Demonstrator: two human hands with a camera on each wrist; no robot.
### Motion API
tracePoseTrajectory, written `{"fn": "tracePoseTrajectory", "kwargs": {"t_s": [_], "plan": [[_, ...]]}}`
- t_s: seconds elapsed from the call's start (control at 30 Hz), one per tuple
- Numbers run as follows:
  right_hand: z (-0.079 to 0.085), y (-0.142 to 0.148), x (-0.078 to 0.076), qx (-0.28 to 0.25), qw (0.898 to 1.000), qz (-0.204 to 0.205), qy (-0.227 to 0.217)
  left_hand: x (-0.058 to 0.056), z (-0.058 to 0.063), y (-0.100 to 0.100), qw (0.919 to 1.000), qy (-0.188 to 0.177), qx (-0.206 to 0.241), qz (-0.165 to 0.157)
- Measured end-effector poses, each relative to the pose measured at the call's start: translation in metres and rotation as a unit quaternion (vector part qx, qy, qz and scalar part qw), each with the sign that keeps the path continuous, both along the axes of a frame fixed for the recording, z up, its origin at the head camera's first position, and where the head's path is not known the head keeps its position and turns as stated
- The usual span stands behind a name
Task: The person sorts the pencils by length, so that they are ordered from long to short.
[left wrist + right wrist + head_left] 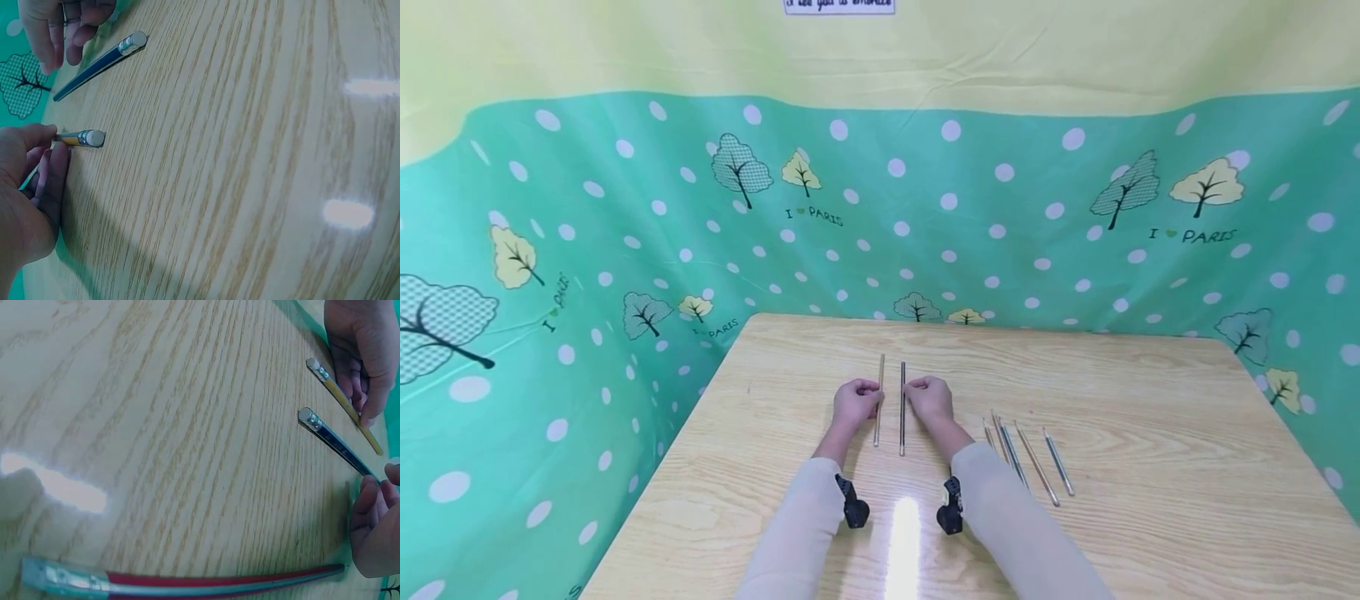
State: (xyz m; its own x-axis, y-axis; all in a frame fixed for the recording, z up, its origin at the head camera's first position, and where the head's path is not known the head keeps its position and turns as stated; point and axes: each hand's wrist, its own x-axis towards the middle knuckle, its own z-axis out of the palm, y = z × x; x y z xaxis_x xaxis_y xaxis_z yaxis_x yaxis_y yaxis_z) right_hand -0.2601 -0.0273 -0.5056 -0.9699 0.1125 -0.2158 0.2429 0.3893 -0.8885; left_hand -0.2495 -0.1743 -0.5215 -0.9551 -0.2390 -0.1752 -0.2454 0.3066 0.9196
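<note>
In the head view, two pencils lie side by side, eraser ends toward the person. My left hand [854, 403] pinches the yellow pencil [879, 417] partway along. A short stretch with a white eraser shows beyond the thumb and finger in the left wrist view. To its right, my right hand [931, 400] has its fingertips on the dark pencil [902, 421]. In the right wrist view this dark pencil [337, 446] runs in between the thumb and a finger. A narrow gap separates the two pencils, which stand nearly parallel.
Several more pencils [1036, 462] lie in a loose group beside the right forearm. One red and silver pencil [206, 587] is close below the right wrist camera. The wooden table [1150, 433] meets a green dotted curtain [1000, 242] at the back and left.
</note>
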Motion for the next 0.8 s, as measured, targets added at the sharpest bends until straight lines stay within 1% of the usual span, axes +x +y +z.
{"fn": "tracePoseTrajectory", "kwargs": {"t_s": [0.17, 0.4, 0.57, 0.8], "plan": [[0.003, 0.003, -0.001, -0.025, 1.000, 0.005, -0.004, 0.002, 0.002, 0.000, 1.0000, 0.002, -0.003, -0.001], [0.010, 0.010, 0.002, -0.026, 0.999, 0.025, -0.004, 0.004, 0.007, 0.000, 1.0000, -0.002, -0.002, -0.008], [0.015, 0.017, 0.004, -0.024, 0.999, 0.043, -0.006, 0.004, 0.006, -0.001, 1.0000, -0.004, -0.002, -0.006], [0.018, 0.026, 0.006, -0.020, 0.998, 0.055, -0.006, 0.003, 0.003, 0.000, 1.0000, 0.000, -0.001, -0.003]]}}
